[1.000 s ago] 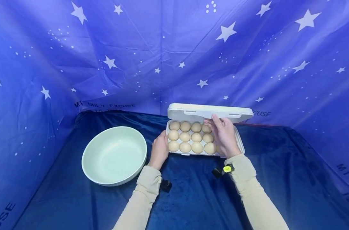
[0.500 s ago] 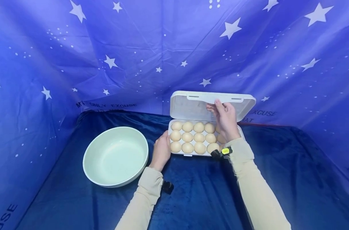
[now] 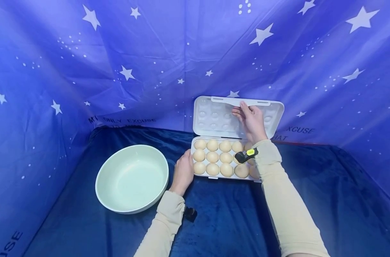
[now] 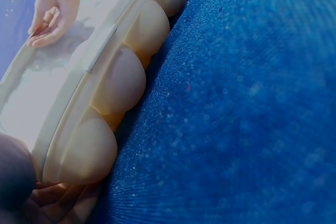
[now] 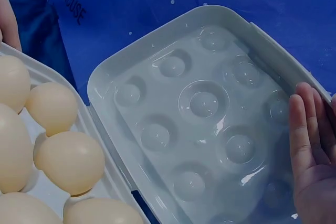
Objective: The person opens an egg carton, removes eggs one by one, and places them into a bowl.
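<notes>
A white plastic egg box [image 3: 213, 177] holds rows of light brown eggs [image 3: 226, 157] on the dark blue cloth. Its hinged lid [image 3: 211, 119] stands raised at the back, leaning away, with dimples on the inside. My left hand [image 3: 183, 171] grips the box's left end; the left wrist view shows its fingers [image 4: 65, 203] curled beneath the box. At the lid's front edge my right hand [image 3: 253, 121] pinches with thumb above and fingers on the inner side. In the right wrist view, those fingers [image 5: 299, 135] lie against the lid's inner edge. My right forearm hides the rightmost eggs.
A large pale green bowl [image 3: 132, 178] sits to the left of my left hand, with nothing inside. The velvety blue cloth [image 3: 220, 217] covers the table. A blue star-print curtain [image 3: 156, 53] rises close behind the lid and along both sides.
My right hand has swung the lid up and back from partly raised to nearly upright, uncovering its dimpled inside. The left hand keeps its hold on the box's end. The camera view shifted slightly.
</notes>
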`<state>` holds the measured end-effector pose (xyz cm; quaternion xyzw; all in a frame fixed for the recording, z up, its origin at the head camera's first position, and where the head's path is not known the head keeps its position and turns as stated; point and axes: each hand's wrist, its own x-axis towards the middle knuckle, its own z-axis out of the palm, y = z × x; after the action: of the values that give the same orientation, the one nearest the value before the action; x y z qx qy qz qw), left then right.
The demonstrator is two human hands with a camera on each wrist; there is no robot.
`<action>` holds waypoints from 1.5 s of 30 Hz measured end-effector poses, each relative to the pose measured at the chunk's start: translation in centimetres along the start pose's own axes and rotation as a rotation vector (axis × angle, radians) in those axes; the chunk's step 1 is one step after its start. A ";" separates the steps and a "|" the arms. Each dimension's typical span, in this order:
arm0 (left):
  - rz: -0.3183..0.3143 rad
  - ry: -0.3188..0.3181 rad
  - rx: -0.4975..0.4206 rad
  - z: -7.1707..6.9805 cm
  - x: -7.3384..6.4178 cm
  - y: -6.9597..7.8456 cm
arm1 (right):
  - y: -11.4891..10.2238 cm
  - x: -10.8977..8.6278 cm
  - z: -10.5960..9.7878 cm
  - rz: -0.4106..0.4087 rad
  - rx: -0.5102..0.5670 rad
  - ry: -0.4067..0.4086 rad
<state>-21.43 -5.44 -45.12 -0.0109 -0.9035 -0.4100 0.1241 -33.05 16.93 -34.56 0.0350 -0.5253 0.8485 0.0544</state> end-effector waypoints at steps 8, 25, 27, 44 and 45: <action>-0.017 -0.011 -0.006 0.2 0.2 0.2 | -0.4 -0.1 -0.1 -0.028 -0.035 0.010; -0.072 0.009 -0.101 0.5 -0.2 -0.8 | 1.5 -6.2 0.1 -0.099 -0.333 0.050; -0.080 0.004 -0.102 0.5 -0.1 -0.9 | 2.4 -7.2 -0.1 -0.071 -0.336 0.057; -0.070 0.000 -0.123 -0.2 0.0 -0.4 | 6.4 -13.5 1.6 -0.041 -0.560 0.006; -0.066 0.003 -0.121 -0.2 0.1 -0.3 | 6.3 -13.5 1.7 -0.053 -0.589 -0.004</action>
<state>-21.51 -5.85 -45.18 0.0121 -0.8767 -0.4679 0.1108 -20.44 11.90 -40.98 0.0332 -0.7480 0.6576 0.0834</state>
